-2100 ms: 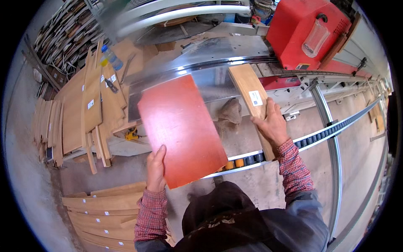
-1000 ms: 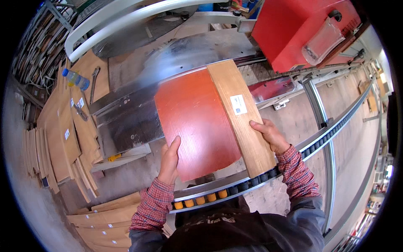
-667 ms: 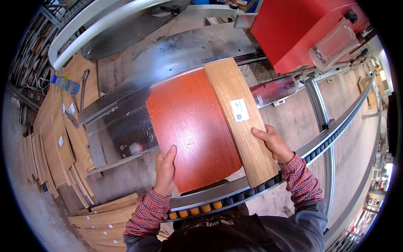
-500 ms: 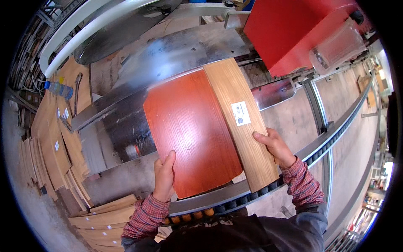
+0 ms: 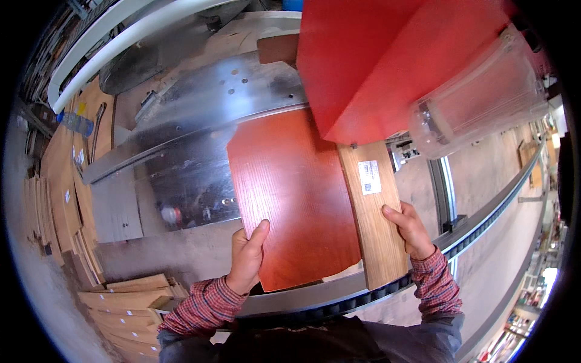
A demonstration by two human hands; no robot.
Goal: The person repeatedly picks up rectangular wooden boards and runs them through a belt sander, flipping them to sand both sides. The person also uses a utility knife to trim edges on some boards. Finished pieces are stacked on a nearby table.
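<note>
A reddish-brown wood-grain board [image 5: 290, 206] lies flat, with my left hand [image 5: 247, 257] gripping its left edge near the front, thumb on top. Along its right side runs a narrower light-brown wooden board [image 5: 380, 233] bearing a white label [image 5: 369, 177]. My right hand [image 5: 410, 230] holds the right edge of this light board, thumb on its face. The far end of the light board passes under a red machine hood [image 5: 375, 72], which hides it. Fingers of both hands are partly hidden beneath the boards.
A shiny metal machine table [image 5: 181, 181] lies beyond and left of the boards. A clear plastic duct [image 5: 484, 97] hangs beside the hood. A metal rail [image 5: 484, 212] curves along the right. At left are stacked panels [image 5: 121, 302] and a water bottle [image 5: 75, 123].
Both boards, with my hands on them, have moved forward along the machine, and the light board's far end is now under the red hood. The hood fills more of the view.
</note>
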